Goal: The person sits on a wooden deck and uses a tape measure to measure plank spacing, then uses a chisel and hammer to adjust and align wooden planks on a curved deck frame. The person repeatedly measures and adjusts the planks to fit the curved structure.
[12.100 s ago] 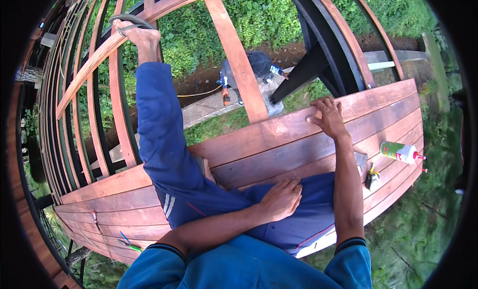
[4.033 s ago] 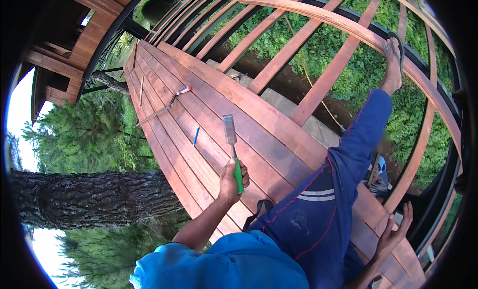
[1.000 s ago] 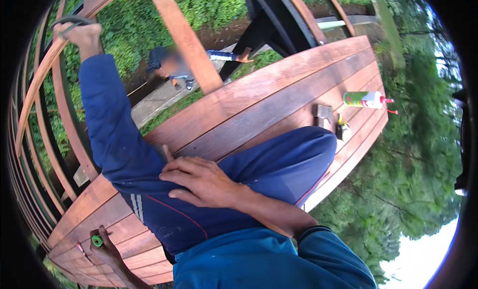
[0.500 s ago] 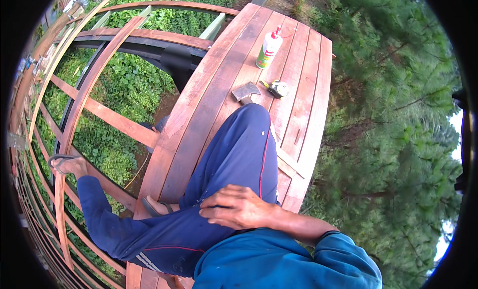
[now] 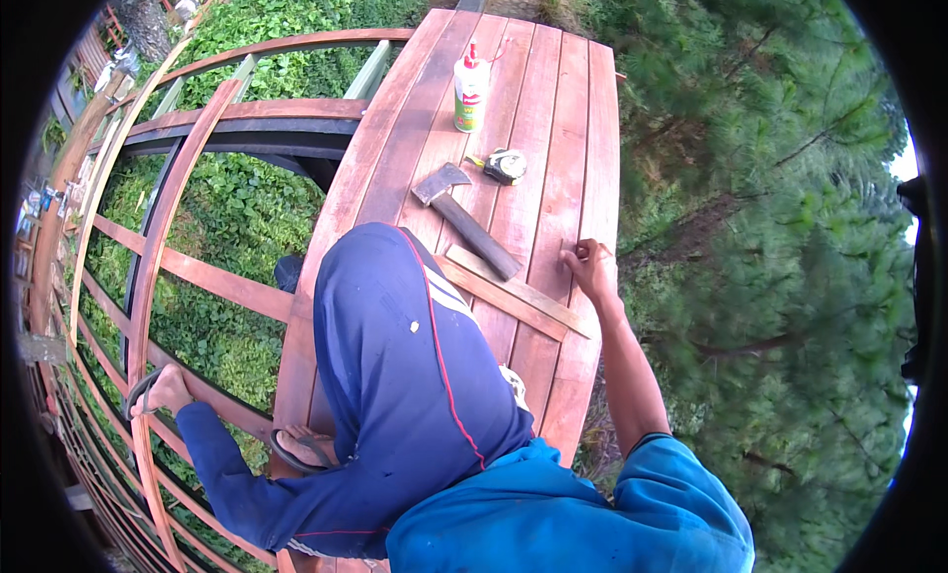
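Note:
My right hand (image 5: 592,267) reaches to the right side of the plank deck (image 5: 559,143). Its thumb and fingers are pinched on a small piece of wood (image 5: 568,251) at the boards' surface. Left of it lies a hatchet (image 5: 476,235), its metal head pointing away and its dark wooden handle resting near two thin wooden strips (image 5: 523,301). A yellow and black tape measure (image 5: 507,166) sits just beyond the hatchet. Farther off, a white bottle (image 5: 471,94) with a red nozzle and green lower label stands upright. My left hand is out of sight.
My bent leg (image 5: 380,316) covers the near deck. Something white (image 5: 514,385) shows beside my thigh. To the left runs an open frame of curved wooden beams (image 5: 227,285) above green plants; my sandalled foot (image 5: 163,390) rests on it. Trees (image 5: 760,277) lie past the deck's right edge.
My right hand has gone from my lap out to the right, onto the small piece of wood on the deck. My knee has shifted left, uncovering the hatchet's handle and the wooden strips.

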`<state>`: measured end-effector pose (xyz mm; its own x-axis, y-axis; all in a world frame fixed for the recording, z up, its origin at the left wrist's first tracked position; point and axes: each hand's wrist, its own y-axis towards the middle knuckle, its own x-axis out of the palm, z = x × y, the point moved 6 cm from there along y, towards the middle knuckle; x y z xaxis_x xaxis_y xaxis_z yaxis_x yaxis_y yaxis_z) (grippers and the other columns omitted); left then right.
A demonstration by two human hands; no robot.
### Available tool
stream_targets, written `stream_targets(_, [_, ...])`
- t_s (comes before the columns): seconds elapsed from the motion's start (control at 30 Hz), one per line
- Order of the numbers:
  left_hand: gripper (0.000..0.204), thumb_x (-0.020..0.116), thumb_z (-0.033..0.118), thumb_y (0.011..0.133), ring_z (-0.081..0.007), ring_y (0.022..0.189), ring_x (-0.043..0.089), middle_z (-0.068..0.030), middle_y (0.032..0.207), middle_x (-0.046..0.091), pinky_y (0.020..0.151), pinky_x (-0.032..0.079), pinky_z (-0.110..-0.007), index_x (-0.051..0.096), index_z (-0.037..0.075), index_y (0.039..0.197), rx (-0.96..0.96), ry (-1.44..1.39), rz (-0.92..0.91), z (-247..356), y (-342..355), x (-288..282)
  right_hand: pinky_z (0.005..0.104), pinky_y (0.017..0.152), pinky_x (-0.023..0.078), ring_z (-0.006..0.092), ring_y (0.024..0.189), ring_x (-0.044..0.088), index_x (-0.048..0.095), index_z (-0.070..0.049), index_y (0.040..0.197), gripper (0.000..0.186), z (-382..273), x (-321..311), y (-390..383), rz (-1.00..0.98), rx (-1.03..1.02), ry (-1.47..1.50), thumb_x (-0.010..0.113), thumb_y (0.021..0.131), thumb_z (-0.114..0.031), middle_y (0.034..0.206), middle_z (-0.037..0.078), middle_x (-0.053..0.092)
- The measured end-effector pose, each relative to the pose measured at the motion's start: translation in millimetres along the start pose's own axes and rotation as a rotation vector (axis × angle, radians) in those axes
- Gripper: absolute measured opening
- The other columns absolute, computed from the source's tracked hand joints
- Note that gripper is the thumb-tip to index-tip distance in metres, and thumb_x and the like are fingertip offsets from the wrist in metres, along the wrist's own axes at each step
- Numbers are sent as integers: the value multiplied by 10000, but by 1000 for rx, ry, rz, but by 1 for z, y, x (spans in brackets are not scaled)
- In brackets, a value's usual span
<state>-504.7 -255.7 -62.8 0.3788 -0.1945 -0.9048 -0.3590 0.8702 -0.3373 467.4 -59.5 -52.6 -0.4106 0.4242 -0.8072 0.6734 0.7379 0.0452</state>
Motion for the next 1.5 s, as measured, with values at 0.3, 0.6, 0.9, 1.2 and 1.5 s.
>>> stream_targets(0.3, [291, 806, 220, 923, -344, 795, 725, -188, 894, 741, 699, 535, -450, 689, -7, 1064, 26, 173, 416, 126, -48, -169, 411, 732, 583, 268, 802, 754, 733, -36, 1100, 260, -22, -14, 28, -12, -18, -47, 745, 923, -226, 845, 150, 758])
stream_targets(0.6, [339, 801, 171, 909, -267, 862, 671, -136, 996, 699, 763, 517, -404, 694, -18, 1170, 422, -158, 364, 396, 71, -289, 264, 802, 563, 104, 906, 656, 693, -13, 1115, 100, -358, 45, -14, -575, -448, 904, 709, 1027, -57, 1113, 47, 718])
stream_targets(0.9, [398, 785, 254, 899, -336, 1181, 665, -157, 1181, 678, 1018, 533, -476, 669, 19, 1199, 875, 170, 41, 488, 202, -190, 374, 826, 568, 309, 933, 712, 715, -16, 1074, 151, -432, 235, -103, -1144, -857, 210, 726, 932, 34, 1026, 133, 713])
stream_targets(1.2, [608, 821, 229, 847, -395, 1196, 631, -177, 1267, 646, 1034, 521, -490, 619, 34, 1386, 756, 77, -92, 439, 197, -181, 363, 828, 605, 300, 959, 740, 715, 0, 1072, 256, -431, 237, -120, -1083, -1011, 154, 698, 864, 149, 1073, 135, 723])
stream_targets(1.5, [565, 791, 200, 886, -415, 1214, 628, -194, 1296, 652, 1011, 537, -501, 619, 46, 1401, 721, -18, 3, 395, 212, -159, 352, 815, 622, 272, 934, 758, 715, 8, 1086, 297, -434, 243, -133, -1077, -1075, 98, 674, 854, 189, 1052, 135, 724])
